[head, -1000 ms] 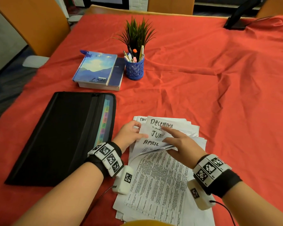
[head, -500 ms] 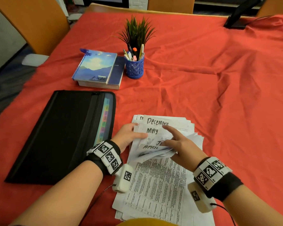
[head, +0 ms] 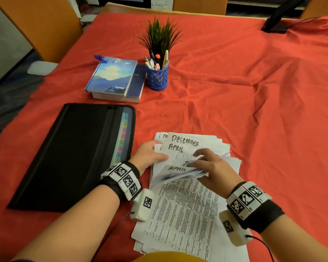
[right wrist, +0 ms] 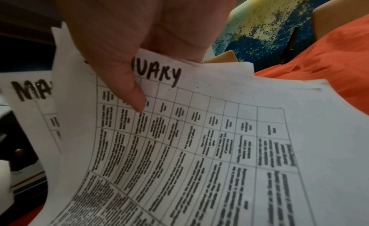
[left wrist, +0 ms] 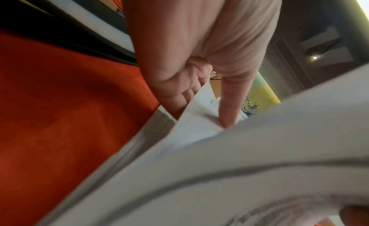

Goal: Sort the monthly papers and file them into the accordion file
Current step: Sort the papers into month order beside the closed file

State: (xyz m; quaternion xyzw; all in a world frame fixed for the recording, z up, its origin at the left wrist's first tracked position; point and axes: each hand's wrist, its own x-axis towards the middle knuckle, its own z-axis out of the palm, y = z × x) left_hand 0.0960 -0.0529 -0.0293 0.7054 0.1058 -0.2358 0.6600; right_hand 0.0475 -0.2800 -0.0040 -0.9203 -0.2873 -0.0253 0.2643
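Observation:
A stack of white monthly papers (head: 186,208) lies on the red cloth in front of me, tops marked December, April and others. My left hand (head: 150,157) grips the left edge of several lifted sheets, thumb on top (left wrist: 229,103). My right hand (head: 210,167) bends the top ends of sheets back and pinches them; in the right wrist view its thumb (right wrist: 129,90) presses on a table sheet (right wrist: 199,150) headed "...uary". The black accordion file (head: 74,156) lies flat to the left, coloured tabs (head: 121,137) showing along its open right edge.
Behind the file lie two stacked books (head: 116,80), with a blue pen cup (head: 157,76) and a small green plant (head: 161,36) beside them. A black stand (head: 278,19) sits at the far right. Orange chairs (head: 40,25) ring the table.
My right hand has flipped further through the sheets: the May sheet seen half a second ago is turned back and an April sheet now shows under December. The left hand keeps its hold.

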